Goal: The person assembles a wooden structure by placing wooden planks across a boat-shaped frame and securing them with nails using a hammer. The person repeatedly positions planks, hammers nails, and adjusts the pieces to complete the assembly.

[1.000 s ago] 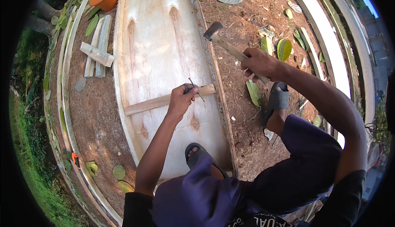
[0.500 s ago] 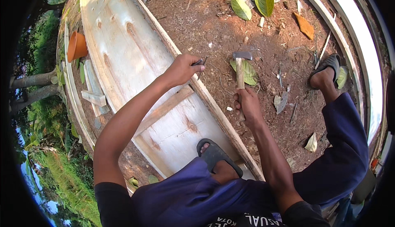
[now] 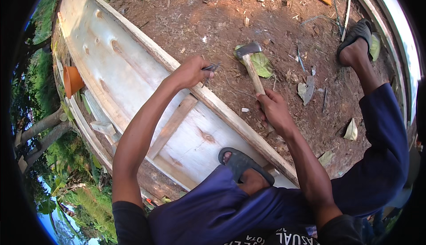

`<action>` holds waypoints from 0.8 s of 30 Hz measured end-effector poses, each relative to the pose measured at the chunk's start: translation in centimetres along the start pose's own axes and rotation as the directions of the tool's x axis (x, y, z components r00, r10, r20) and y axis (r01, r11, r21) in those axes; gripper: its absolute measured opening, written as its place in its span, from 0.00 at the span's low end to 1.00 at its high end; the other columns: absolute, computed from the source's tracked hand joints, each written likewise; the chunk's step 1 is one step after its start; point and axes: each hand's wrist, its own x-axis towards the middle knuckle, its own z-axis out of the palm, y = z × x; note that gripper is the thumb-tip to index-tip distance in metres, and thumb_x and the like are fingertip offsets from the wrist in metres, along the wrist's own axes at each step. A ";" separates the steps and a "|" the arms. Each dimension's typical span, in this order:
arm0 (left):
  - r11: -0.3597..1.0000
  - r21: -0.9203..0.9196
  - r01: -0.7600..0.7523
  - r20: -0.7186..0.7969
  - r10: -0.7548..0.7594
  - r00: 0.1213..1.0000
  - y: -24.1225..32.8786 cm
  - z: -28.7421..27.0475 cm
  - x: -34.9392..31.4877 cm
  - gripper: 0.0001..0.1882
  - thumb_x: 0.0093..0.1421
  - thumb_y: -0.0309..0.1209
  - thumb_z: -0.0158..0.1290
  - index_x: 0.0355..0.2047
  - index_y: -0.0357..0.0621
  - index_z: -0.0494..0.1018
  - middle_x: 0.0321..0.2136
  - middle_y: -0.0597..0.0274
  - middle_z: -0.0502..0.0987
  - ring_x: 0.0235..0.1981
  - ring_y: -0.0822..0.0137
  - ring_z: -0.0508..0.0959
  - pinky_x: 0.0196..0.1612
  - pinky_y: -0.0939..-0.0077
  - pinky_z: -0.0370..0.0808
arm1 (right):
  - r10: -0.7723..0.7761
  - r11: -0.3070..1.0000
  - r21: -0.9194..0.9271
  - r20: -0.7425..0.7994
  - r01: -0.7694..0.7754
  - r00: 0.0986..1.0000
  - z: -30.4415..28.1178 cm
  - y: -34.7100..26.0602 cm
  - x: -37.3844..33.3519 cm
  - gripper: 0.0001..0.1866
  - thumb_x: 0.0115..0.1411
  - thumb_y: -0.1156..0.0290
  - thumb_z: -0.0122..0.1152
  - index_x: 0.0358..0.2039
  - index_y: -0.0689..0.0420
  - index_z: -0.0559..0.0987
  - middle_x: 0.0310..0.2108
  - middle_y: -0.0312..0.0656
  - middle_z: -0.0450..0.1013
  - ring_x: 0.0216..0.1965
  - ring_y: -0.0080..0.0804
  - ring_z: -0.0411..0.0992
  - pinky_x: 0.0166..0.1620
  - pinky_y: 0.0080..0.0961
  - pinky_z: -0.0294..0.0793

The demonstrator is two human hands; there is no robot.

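Note:
My left hand (image 3: pixel 190 72) is closed above the right-hand rail of a long wooden panel (image 3: pixel 146 83). Small dark, thin pieces that look like nails (image 3: pixel 210 67) stick out between its thumb and fingers; one thin point angles down toward the rail. My right hand (image 3: pixel 276 111) is wrapped round the wooden handle of a hatchet (image 3: pixel 252 69), held over the soil to the right of the panel. The hatchet's dark metal head points away from me, above a green leaf (image 3: pixel 262 65). A wooden crosspiece (image 3: pixel 173 125) spans the panel below my left hand.
My sandalled foot (image 3: pixel 244 167) rests on the panel; the other foot (image 3: pixel 356 45) is on the soil at right. An orange pot (image 3: pixel 73 81) and wood offcuts (image 3: pixel 103 127) lie left of the panel. Long pale boards (image 3: pixel 395 27) curve along the right.
The whole view has shifted and turned slightly. The hatchet's head now leans further left, toward my left hand. Both hands keep their holds.

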 end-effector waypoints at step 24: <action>0.996 -0.002 -0.085 0.001 0.085 0.996 -2.2 0.9 1.1 0.13 0.61 0.33 0.61 0.26 0.34 0.76 0.16 0.56 0.71 0.22 0.67 0.70 0.30 0.64 0.67 | 0.025 0.954 -0.298 0.135 0.017 0.990 -1.7 -3.6 -0.9 0.15 0.74 0.59 0.47 0.43 0.58 0.75 0.24 0.31 0.68 0.15 0.15 0.62 0.15 0.18 0.62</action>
